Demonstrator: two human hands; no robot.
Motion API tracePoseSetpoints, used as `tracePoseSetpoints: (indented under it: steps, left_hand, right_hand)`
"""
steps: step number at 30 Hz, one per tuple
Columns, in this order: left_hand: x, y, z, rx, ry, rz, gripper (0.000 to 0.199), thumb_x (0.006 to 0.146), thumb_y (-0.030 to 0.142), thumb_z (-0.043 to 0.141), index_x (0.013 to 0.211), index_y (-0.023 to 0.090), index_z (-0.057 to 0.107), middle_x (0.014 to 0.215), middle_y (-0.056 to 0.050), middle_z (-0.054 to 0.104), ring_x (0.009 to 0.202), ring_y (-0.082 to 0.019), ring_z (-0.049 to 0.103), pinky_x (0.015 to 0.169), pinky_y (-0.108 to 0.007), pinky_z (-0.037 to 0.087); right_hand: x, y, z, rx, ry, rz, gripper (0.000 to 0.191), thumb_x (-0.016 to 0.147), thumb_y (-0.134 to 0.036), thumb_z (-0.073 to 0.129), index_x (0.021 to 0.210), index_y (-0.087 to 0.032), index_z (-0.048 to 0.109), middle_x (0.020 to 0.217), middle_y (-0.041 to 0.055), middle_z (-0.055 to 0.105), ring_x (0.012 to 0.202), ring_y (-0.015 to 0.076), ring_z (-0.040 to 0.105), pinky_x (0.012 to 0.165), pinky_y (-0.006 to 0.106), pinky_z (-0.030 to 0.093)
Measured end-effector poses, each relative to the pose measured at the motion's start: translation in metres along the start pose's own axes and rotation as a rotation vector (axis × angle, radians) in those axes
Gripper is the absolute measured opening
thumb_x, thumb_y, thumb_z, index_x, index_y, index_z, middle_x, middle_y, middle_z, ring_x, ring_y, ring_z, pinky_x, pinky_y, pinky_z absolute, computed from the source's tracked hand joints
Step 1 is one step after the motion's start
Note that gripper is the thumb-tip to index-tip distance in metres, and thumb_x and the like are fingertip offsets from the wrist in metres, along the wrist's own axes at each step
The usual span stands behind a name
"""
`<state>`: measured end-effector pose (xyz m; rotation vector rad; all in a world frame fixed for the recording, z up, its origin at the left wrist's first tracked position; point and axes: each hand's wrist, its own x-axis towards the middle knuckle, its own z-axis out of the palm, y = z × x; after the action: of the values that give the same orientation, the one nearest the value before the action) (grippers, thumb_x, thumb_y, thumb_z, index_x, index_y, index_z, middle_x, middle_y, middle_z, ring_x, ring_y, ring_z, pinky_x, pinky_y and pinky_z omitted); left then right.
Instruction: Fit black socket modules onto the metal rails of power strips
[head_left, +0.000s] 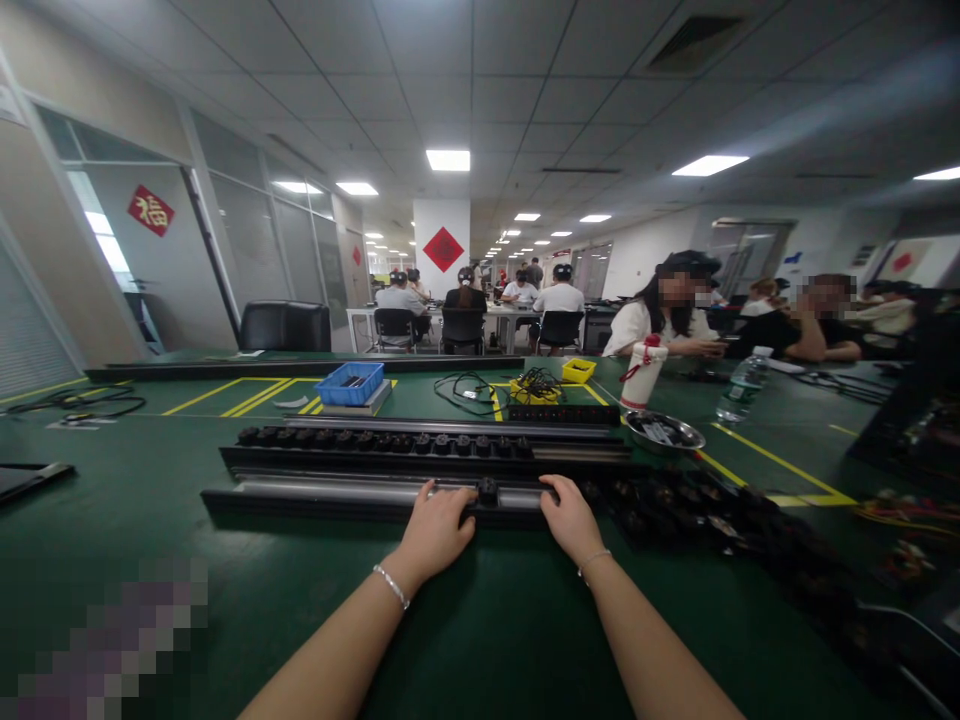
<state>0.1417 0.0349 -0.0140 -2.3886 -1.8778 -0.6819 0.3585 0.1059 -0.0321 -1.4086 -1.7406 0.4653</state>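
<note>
A long black rail with a silvery inner channel (322,491) lies across the green table. One small black module (487,491) sits in its channel, between my two hands. My left hand (439,525) rests on the rail just left of the module, thumb and fingers apart. On the module's right, my right hand (570,515) touches the rail with its fingertips, the fingers bent; whether they pinch the rail's edge is hard to see. Directly behind lies a second rail holding a row of several black modules (382,441).
Behind the rails are a blue bin (351,384), a yellow bin (578,371) and cables. To the right stand a metal bowl (664,432), a white tumbler (643,375) and a bottle (744,385). Dark parts (697,510) are heaped right of my hands. People sit beyond.
</note>
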Motion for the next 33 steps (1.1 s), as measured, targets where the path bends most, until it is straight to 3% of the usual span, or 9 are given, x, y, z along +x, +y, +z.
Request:
tracePoseSetpoints:
  steps: [33]
  left_hand:
    - [-0.0008,0.0001,-0.0009,-0.005,-0.019,0.018,0.035,0.081,0.027,0.044,0.116,0.033,0.05,0.102,0.001,0.064,0.1,-0.017,0.055,0.107,-0.05,0.009]
  right_hand:
    - [-0.0006,0.0022,0.0022,-0.032,0.021,-0.052,0.033,0.075,-0.023,0.039,0.099,-0.019,0.062,0.11,0.0079,0.057,0.104,0.0196,0.053,0.094,0.034,0.04]
